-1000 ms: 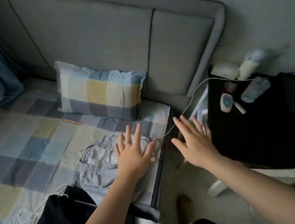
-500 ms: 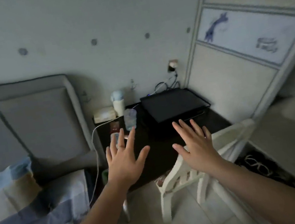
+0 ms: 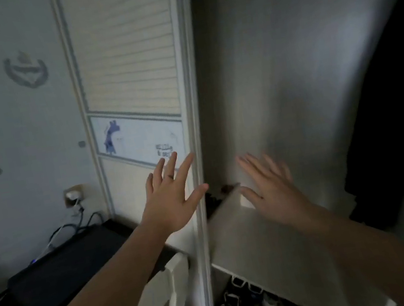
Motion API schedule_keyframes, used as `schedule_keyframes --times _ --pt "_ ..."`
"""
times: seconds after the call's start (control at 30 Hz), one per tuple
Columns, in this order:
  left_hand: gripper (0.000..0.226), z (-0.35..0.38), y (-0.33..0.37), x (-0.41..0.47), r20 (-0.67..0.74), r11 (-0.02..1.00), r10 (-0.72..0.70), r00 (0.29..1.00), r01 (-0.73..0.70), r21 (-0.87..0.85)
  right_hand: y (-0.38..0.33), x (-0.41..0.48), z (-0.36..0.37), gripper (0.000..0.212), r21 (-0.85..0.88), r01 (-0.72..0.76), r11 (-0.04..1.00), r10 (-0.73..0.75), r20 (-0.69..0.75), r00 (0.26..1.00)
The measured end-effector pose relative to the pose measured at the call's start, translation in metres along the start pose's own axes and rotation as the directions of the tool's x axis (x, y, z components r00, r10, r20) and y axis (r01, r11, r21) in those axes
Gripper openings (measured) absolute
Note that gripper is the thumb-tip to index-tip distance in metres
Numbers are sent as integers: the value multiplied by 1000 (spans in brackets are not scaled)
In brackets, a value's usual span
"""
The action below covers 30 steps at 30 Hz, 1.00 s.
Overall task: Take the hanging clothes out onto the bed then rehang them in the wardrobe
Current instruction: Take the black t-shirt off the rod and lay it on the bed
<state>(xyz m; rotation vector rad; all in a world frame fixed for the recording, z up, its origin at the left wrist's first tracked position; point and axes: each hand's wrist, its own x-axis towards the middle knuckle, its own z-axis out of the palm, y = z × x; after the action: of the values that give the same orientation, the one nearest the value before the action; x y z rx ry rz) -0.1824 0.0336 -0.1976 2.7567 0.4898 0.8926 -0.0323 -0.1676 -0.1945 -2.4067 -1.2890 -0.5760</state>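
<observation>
Camera swung right since half a second ago: bed and headboard gone from view, wardrobe fills the frame, both hands kept raised and spread.

Head view: left hand (image 3: 170,203), ring on one finger, fingers straight and splayed, holds nothing. It is in front of the cream slatted sliding wardrobe door (image 3: 125,58), thumb tip over the door's right edge; contact cannot be told. Right hand (image 3: 269,189) blurred, fingers straight, empty, raised over the pale wardrobe shelf (image 3: 236,233) in the open compartment. Dark hanging clothes (image 3: 392,119) at the compartment's right side, well apart from both hands. Dark shoes (image 3: 238,305) below the shelf's front edge. White plastic chair (image 3: 174,279) low, just left of the door. Black flat device (image 3: 62,269) on the dark tabletop (image 3: 125,227), cables from its back edge up to a wall socket (image 3: 72,196).
</observation>
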Motion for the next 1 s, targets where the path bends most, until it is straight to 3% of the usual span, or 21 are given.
schedule_keyframes --times 0.4,0.7,1.0 --pt "76 8 151 253 -88 942 327 941 -332 -53 149 97 -179 64 -339 -148 929 44 -296 954" --pt "80 22 245 394 -207 819 536 819 -564 -111 208 160 -261 64 -547 -313 776 97 -387 917" --pt "66 50 333 506 -181 650 653 736 -666 -367 252 227 -339 53 -648 -538 539 258 -481 838"
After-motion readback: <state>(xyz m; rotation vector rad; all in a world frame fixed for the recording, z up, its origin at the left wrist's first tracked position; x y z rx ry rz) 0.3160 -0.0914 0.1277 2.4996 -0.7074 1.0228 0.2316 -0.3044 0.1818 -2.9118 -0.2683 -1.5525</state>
